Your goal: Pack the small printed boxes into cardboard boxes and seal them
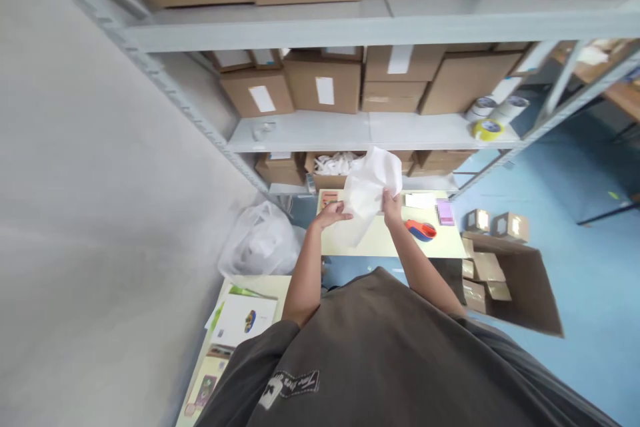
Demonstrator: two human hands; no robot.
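Note:
A thin white translucent plastic bag (pixel 367 183) is stretched between my two hands above a pale yellow table (pixel 373 243). My left hand (pixel 333 215) pinches its left side, thumb and fingers together. On the right side, my right hand (pixel 391 205) grips the bag near its upper part. Just right of my right hand lies an orange and blue insole-shaped item (pixel 421 230) on the table. A purple packet (pixel 445 212) and a white sheet (pixel 420 200) sit near the table's right end. An orange printed card (pixel 329 198) rests at the left end.
Metal shelving (pixel 300 132) with cardboard boxes (pixel 325 83) stands ahead. A yellow tape roll (pixel 488 129) sits on its right. An open carton (pixel 525 280) with small boxes is on the floor at right. A large white plastic bag (pixel 263 243) lies at left, near a side table (pixel 283 285).

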